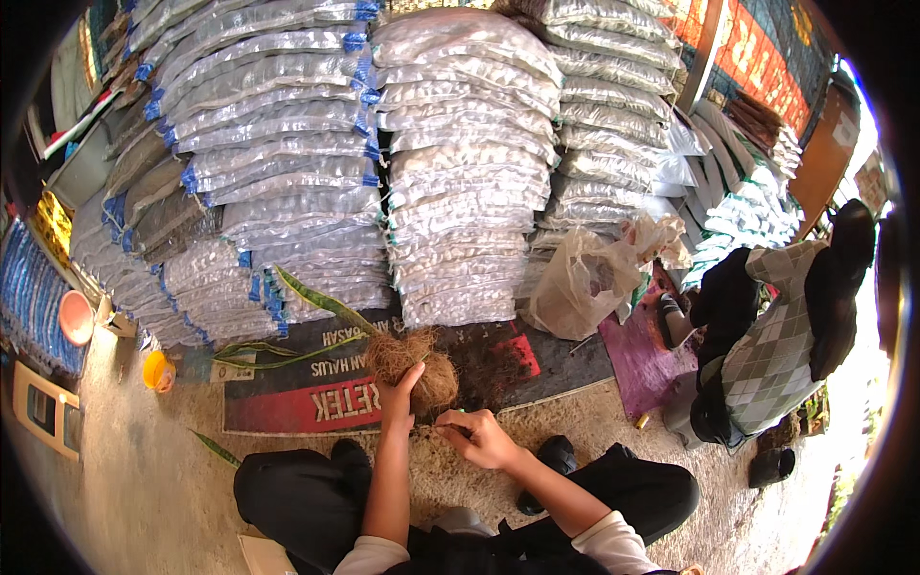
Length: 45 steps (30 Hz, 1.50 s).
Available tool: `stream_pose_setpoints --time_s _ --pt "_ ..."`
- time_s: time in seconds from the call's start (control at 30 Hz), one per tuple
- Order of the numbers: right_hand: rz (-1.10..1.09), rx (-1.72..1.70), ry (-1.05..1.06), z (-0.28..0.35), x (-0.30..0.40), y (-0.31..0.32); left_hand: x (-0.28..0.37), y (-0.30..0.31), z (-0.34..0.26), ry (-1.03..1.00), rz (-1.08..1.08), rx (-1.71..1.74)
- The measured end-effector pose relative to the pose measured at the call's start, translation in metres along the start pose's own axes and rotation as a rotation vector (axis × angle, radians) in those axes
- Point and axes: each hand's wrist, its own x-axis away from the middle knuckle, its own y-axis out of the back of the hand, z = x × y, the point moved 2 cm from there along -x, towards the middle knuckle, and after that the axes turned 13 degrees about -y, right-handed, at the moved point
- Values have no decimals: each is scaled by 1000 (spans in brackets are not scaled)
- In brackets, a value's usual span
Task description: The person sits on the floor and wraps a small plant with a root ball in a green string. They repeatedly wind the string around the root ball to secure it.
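My left hand (pixel 397 397) grips a ball of brown coconut fibre (pixel 433 375) from the near left side, thumb on top. Long green leaves with yellow edges, like those of a snake plant (pixel 320 296), extend from the ball to the upper left. Just below and right of the ball is my right hand (pixel 478 440), its fingers curled and the thumb and forefinger close together. Whether a thin strand lies between those fingertips is too small to tell. Under the ball, a dark printed banner sheet (pixel 287 410) covers the floor, with loose dark soil (pixel 496 374) scattered on it.
Tall stacks of filled plastic sacks (pixel 460 180) rise behind the sheet. A translucent plastic bag (pixel 575 287) stands at its right end. Another person (pixel 769 345) squats at the right beside a purple sheet (pixel 632 359). Leftward are an orange cup (pixel 158 371) and a loose leaf (pixel 215 449).
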Motion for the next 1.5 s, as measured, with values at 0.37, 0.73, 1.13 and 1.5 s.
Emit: stream_pose_setpoints --time_s 0.37,0.73,1.13,1.5 --pt "-11 455 160 52 -18 55 15 -3 10 -31 168 -19" --pt "-48 600 240 68 -54 63 26 -1 7 -104 356 96" --pt "-116 601 207 73 -68 73 42 -7 9 -114 450 150" --pt "-95 646 185 71 -75 85 47 -5 3 -42 501 142"
